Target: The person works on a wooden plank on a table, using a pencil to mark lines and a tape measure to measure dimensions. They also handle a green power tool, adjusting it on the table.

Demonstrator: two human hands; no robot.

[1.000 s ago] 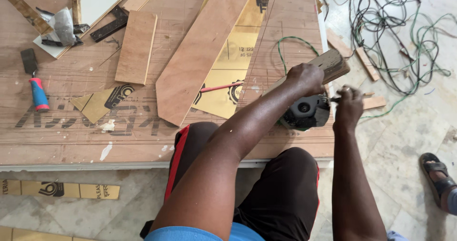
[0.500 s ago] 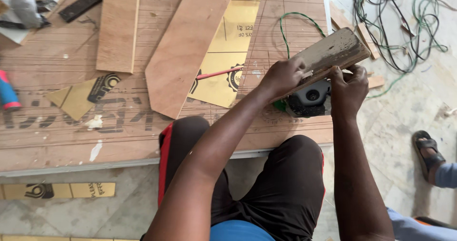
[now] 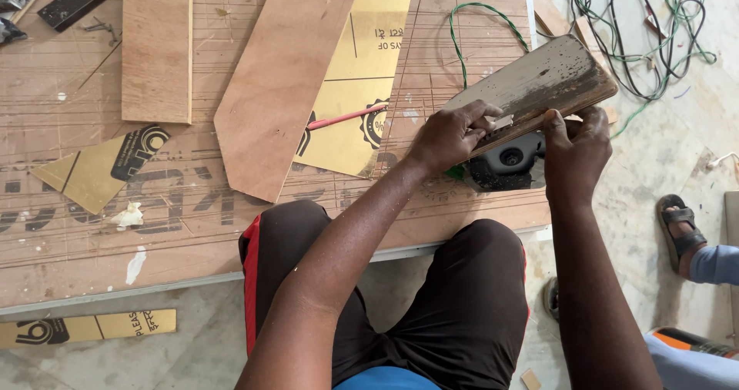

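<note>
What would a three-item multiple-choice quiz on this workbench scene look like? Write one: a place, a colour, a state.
1. Where does the thin red pencil lie?
A. on the gold printed sheet
B. on the floor
C. in the right hand

2. What colour is the looped wire on the scored plywood tabletop?
A. yellow
B. green
C. white

3. How is the weathered grey wooden block held?
A. lying flat, untouched
B. by the left hand only
C. by both the left hand and the right hand, above the grey power tool

Answers: 1 A, the pencil crosses the sheet's edge; 2 B, its loop is plainly green; 3 C, fingers of both hands grip the block's lower edge.
</note>
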